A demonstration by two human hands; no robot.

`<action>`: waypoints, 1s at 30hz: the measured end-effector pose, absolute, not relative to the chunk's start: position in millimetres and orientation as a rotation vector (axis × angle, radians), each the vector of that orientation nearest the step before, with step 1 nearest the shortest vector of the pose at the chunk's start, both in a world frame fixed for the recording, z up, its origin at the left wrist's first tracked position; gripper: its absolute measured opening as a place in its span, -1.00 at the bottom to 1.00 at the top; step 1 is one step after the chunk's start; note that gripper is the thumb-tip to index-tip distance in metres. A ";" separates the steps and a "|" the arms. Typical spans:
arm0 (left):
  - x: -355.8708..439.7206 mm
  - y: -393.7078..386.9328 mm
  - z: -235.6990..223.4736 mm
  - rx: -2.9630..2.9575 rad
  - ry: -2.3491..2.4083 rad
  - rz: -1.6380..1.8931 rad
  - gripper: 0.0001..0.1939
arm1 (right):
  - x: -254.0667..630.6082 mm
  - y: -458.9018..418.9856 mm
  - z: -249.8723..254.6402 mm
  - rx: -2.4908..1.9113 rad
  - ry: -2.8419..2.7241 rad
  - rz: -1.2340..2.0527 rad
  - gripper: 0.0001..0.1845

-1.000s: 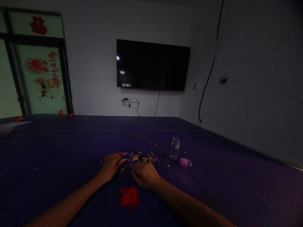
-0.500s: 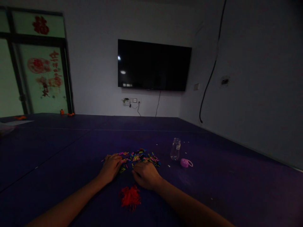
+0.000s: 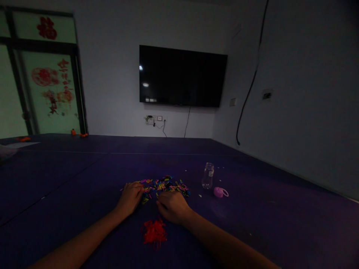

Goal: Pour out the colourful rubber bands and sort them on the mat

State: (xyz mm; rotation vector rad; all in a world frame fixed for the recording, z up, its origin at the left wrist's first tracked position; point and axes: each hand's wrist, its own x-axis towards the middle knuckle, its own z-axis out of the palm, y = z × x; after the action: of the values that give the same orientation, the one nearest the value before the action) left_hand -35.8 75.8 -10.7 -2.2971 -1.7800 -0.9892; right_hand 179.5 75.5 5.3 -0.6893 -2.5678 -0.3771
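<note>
Small multicoloured loops (image 3: 165,184), pink, yellow, blue, green and black, lie in a loose heap on the dark purple table; whether they are bands or clips is unclear. My left hand (image 3: 131,195) rests at the heap's left edge, fingers stretched loosely over it, with some loops beside the fingertips. At the heap's near right side, my right hand (image 3: 172,206) is curled closed; its fingertips are hidden, so what it holds cannot be made out. Closer to me, between my forearms, is a separate tangled pile of red loops (image 3: 155,232).
Right of the heap stands a clear bottle (image 3: 208,176) without a lid, beside a pink cap (image 3: 220,192) with a ring handle. White scraps (image 3: 200,195) dot the table (image 3: 266,216). Orange objects (image 3: 83,135) sit at the far left edge. A television (image 3: 182,76) hangs on the wall.
The view shifts slightly. Both hands stay in almost the same place by the heap, and the red pile, bottle and cap do not visibly move.
</note>
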 end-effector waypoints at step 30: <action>-14.9 46.2 -0.4 -2.517 -0.702 -1.007 -0.79 | 181.8 84.3 -4.8 -0.571 -2.460 -0.350 -0.81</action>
State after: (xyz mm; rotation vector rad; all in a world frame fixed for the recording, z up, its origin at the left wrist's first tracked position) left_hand -14.9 46.2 -0.4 -2.5171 -0.7023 -1.0069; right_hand 181.8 84.3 -4.8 -0.5706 -2.4602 -0.3497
